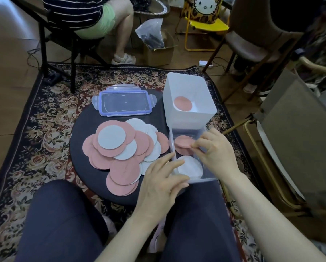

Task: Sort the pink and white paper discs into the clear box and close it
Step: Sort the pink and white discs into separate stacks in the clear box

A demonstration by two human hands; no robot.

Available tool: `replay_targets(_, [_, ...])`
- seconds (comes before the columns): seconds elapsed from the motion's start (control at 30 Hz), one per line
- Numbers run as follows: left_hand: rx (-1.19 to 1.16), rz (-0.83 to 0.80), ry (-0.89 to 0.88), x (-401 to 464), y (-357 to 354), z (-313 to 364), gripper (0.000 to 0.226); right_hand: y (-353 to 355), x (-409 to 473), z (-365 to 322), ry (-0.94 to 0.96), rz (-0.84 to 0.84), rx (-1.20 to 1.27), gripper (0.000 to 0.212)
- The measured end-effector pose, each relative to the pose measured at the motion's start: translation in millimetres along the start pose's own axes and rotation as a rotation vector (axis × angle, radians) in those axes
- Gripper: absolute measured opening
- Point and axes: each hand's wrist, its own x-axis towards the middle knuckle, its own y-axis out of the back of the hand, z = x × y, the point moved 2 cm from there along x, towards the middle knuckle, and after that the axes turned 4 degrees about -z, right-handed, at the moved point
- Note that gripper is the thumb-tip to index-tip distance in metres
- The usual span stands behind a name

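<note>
Pink disc between right-hand fingers

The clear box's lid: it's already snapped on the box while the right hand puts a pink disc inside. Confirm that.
Not so. The head view shows the lid lying apart on the dark table, beyond the disc pile, and the clear box is open. The rest holds: the right hand pinches a pink disc over the box.
</note>
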Motion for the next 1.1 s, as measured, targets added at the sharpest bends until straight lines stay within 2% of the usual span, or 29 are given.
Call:
replay_targets(0.17, [-0.001,0.008,0.006,-1.5,0.0,4.2,0.013,-12.3,8.5,5.2,-0.031,-0.183,0.018,0.018])
replay_targets(0.5, [0.029,0.047,-0.001,-3.1,-1.5,3.9,0.011,-14.8,9.8,3.6,0.001,-0.244,0.009,0.012])
replay_targets(0.6, [0.019,0.055,0.013,-2.2,-2.4,4.3,0.012,-10.1,6.4,3.9,-0.013,-0.202,0.058,0.007])
replay_targets(0.77, [0.015,0.048,0.025,3.3,-5.4,5.9,0.013,5.3,-15.2,4.7,-0.237,-0.036,0.211,0.013])
replay_targets(0.9, [0.018,0.032,0.046,2.4,-6.5,6.5,0.014,11.9,-35.4,-0.8,-0.446,-0.004,0.434,0.021])
replay_targets(1.1, [0.069,0.030,0.068,-3.9,10.5,5.4,0.032,14.5,-44.6,-9.7,-0.506,-0.028,0.546,0.023])
